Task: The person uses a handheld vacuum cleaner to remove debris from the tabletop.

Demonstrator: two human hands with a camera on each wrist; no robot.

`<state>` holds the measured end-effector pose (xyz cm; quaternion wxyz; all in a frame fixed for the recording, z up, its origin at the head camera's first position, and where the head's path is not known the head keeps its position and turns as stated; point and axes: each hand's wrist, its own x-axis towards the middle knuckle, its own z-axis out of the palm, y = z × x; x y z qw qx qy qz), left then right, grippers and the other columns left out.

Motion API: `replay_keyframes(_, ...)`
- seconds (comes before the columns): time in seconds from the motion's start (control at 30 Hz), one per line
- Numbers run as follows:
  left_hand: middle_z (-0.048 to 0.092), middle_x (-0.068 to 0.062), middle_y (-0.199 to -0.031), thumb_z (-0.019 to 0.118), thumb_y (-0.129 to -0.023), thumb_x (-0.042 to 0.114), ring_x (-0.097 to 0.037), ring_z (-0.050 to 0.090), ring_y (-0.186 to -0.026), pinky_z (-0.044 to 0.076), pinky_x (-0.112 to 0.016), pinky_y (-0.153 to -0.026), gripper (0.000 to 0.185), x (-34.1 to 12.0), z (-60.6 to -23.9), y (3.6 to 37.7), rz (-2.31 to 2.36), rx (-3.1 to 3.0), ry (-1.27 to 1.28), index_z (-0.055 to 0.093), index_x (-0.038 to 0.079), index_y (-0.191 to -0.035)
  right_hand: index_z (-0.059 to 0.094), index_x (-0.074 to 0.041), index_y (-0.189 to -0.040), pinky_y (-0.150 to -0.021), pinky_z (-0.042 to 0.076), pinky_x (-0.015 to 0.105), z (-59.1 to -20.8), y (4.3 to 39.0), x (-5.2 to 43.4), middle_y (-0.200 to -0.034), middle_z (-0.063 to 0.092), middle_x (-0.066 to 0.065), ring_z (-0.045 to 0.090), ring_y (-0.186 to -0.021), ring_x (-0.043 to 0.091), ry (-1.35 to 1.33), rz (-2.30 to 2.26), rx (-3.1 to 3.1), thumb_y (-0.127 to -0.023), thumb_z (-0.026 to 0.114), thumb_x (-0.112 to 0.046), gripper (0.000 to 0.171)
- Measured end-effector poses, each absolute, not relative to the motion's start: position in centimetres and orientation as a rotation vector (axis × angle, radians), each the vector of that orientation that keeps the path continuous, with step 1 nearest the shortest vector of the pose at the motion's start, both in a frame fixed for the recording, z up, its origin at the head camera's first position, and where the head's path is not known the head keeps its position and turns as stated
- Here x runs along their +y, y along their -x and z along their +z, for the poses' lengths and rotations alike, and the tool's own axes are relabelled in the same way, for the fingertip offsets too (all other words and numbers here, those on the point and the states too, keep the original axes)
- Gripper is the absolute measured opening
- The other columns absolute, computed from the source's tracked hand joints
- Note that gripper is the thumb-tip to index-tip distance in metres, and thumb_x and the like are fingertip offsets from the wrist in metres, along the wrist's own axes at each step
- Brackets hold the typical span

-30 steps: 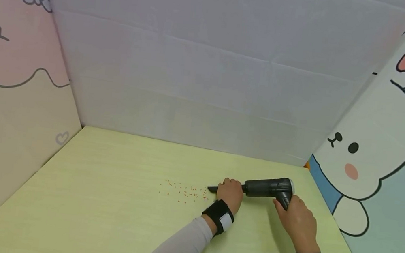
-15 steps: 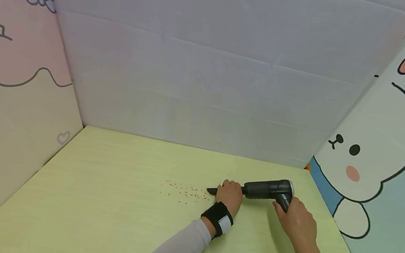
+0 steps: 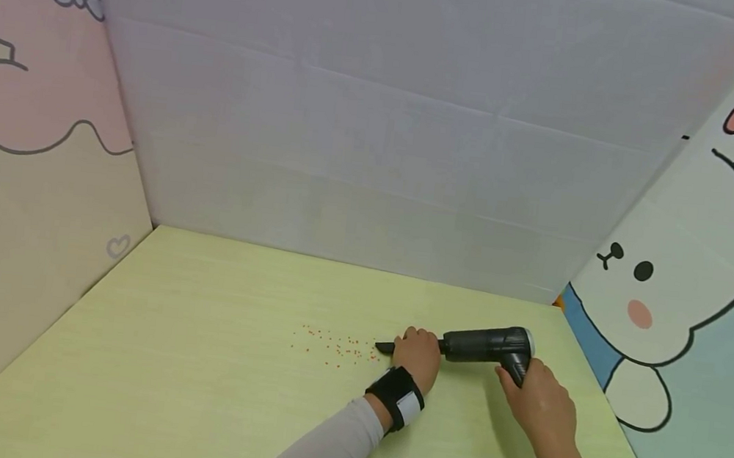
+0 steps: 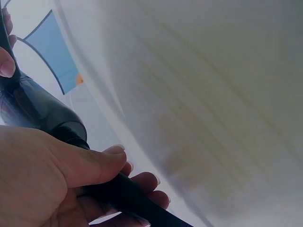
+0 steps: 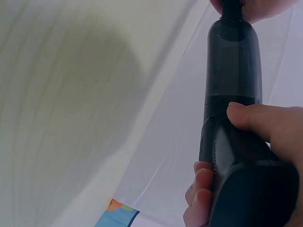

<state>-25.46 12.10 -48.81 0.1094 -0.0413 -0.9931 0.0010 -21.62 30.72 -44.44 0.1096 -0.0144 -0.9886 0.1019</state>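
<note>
A black handheld vacuum cleaner [image 3: 478,344] is held level over the table, its flat nozzle tip [image 3: 385,347] pointing left. My right hand [image 3: 542,408] grips its handle; in the right wrist view the thumb and curled fingers [image 5: 201,198] wrap the grip. Around the narrow nozzle tube in front of the body my left hand [image 3: 416,358] is closed, thumb on one side and fingers on the other in the left wrist view. Small orange-red bits [image 3: 345,347] lie scattered on the table just left of the nozzle tip. Whether the tip touches the table cannot be told.
The pale yellow table [image 3: 162,357] runs back to a whitish, creased sheet [image 3: 375,149]. A pink and cream panel [image 3: 29,226] with drawings borders the left side. On the right stands a panel with a cartoon rabbit [image 3: 678,303].
The camera view shifts slightly. Both hands keep hold of the vacuum cleaner, which stays almost in the same place beside the orange-red bits.
</note>
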Motion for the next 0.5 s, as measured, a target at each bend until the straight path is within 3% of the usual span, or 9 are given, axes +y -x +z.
replay_keyframes(0.5, 0.07, 0.002, -0.103, 0.07, -0.095, 0.036, -0.016, 0.063, -0.101, 0.054, -0.034, -0.089, 0.022, 12.18, -48.92, 25.05, -0.027, -2.931, 0.097, 0.071, 0.019, -0.109, 0.053, 0.015, -0.098, -0.045, 0.039, 0.036, -44.44, 21.26, 30.75, -0.07, 0.052, 0.014, 0.05, -0.054, 0.025, 0.035, 0.27, -2.925, -0.094, 0.071, -0.038, 0.056)
